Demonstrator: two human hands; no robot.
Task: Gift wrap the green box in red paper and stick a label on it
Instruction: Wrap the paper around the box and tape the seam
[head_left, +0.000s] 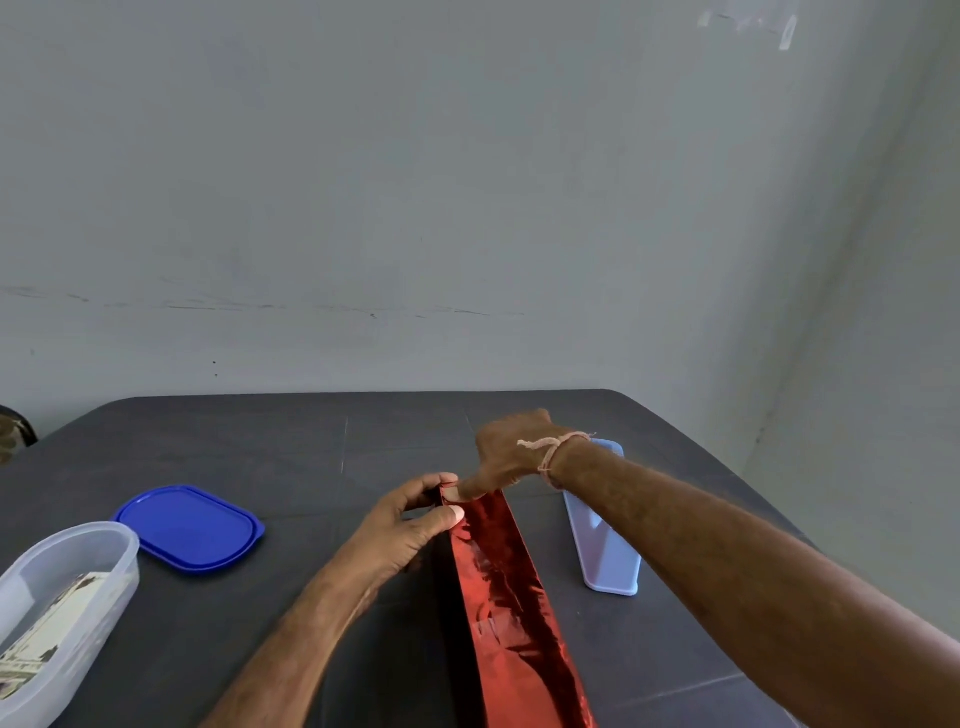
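A long strip of shiny red paper (511, 597) is running from the bottom edge away across the table, its left side in dark shadow; whether it is wrapping anything cannot be told. At the near left a clear plastic tub (122, 551) is sitting open, holding a printed card or paper (57, 623). Its blue lid (189, 527) is lying flat just beyond it. Right of the paper a pale blue container (605, 551) is standing, partly hidden by the right forearm.

The left hand (410, 519) is gripping the far end of the paper, fingers curling over it and the thumb pressing on top. The right hand (511, 452), with a thread band (553, 447) at the wrist, is setting its thumb on that same end; its other fingers are hiding behind the hand, so its grip cannot be told.

Everything is resting on a dark grey table (260, 441) standing against a bare, scuffed pale wall (415, 182).
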